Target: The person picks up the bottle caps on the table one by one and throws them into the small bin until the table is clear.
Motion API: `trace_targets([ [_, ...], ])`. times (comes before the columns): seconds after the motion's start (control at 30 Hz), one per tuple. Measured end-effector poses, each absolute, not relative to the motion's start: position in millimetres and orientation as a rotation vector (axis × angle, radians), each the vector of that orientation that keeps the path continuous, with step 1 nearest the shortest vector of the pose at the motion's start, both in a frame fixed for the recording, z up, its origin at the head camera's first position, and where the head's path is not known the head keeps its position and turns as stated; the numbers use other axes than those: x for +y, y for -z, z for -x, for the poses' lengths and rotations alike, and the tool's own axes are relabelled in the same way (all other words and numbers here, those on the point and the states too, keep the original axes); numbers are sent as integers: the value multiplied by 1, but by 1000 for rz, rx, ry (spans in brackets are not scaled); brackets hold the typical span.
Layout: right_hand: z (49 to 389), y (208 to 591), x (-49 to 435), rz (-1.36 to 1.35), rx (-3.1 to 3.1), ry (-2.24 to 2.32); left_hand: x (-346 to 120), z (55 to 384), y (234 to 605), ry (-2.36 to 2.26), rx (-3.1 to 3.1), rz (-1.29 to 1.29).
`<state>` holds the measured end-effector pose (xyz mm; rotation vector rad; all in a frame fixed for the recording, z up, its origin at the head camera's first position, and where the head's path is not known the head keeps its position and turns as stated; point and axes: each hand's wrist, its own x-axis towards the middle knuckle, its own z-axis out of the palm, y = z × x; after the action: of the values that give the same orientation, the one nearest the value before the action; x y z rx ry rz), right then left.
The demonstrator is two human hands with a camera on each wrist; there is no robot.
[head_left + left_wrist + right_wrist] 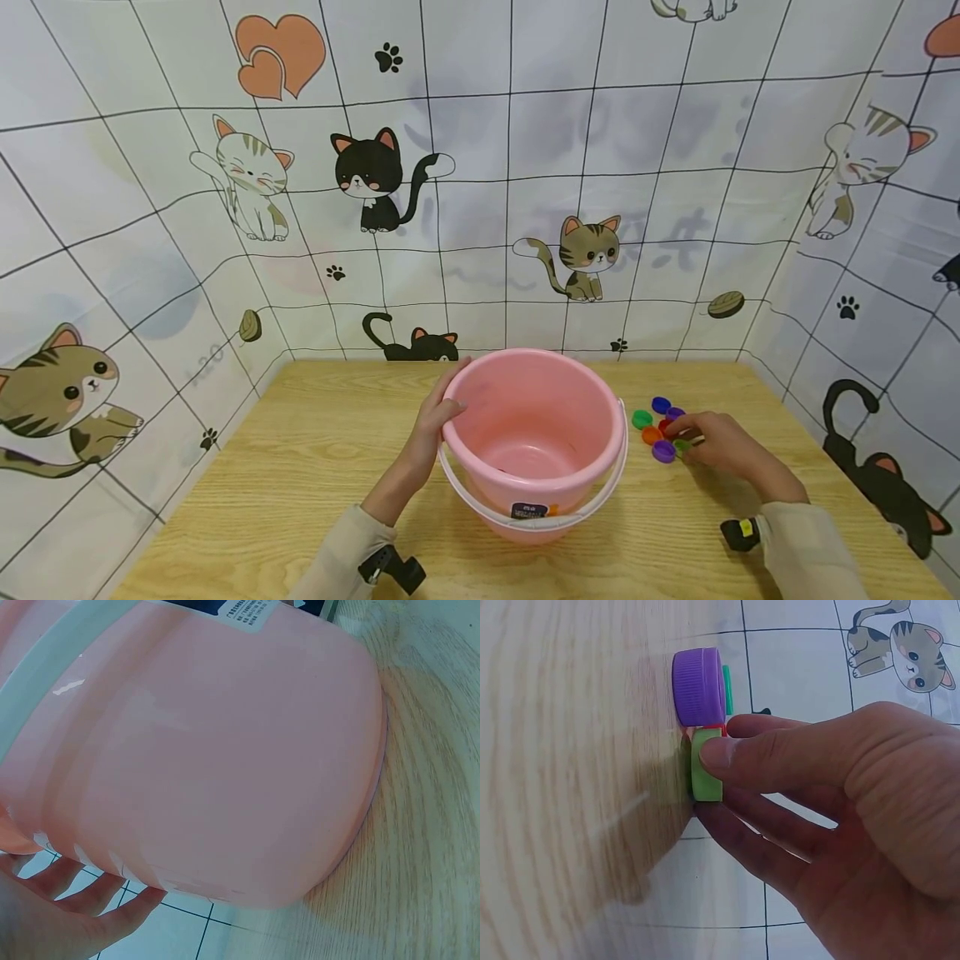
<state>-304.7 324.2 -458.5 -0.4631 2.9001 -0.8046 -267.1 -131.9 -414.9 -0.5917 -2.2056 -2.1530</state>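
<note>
A pink bucket (525, 400) stands upright on the table, its white handle (536, 525) lowered toward the near side. My left hand (431, 421) grips the bucket's left rim, thumb over the edge and fingers along the outer wall (210, 750). At the right, my right hand (723, 446) reaches into a loose group of bottle caps. Thumb and fingers close around a light green bottle cap (707, 776), which is on edge in the tilted wrist view. Beside it is a purple bottle cap (697, 686); a red bottle cap (664, 427) shows partly behind the fingers.
An orange cap (651, 435), a green cap (642, 418) and a blue cap (661, 405) lie between bucket and right hand. The wooden table (330, 467) ends at a cloth backdrop (480, 275) with printed cats, which also rises along both sides.
</note>
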Motion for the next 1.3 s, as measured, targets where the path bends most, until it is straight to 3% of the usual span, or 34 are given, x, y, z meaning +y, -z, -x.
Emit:
trace_targets([
  [1.3,299,447,321,528,2978,770,-133,267,416,2173,-2193,597],
])
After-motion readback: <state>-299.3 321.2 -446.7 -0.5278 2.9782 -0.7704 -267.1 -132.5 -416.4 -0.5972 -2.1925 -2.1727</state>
